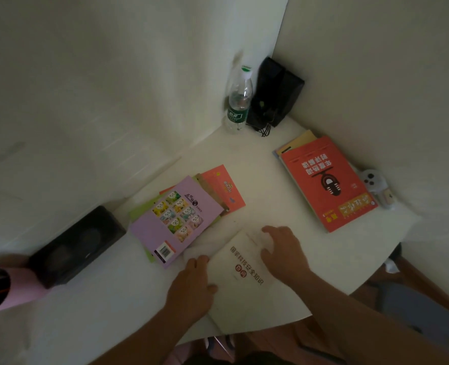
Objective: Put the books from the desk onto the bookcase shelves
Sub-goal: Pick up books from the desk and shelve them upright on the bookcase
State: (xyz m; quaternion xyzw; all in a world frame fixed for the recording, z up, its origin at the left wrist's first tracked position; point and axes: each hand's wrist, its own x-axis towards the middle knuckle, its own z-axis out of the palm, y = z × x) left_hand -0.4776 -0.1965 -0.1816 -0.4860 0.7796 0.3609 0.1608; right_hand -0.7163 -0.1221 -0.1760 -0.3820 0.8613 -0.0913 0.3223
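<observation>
Left hand [191,283] and right hand [284,255] on the white book [247,280].
Both rest palm-down, fingers loosely spread on its cover, gripping nothing; the book lies flat on the desk [257,164].

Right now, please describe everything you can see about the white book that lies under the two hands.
The white book lies flat at the desk's near edge, turned at an angle. Its cover looks like matte paper, with a line of dark red characters and two small red round marks. The left hand rests on its left edge, fingers reaching toward the far left corner. The right hand rests on its far right part, fingers curled loosely on the cover. Its far left corner lies close to the purple book; contact is unclear.
</observation>
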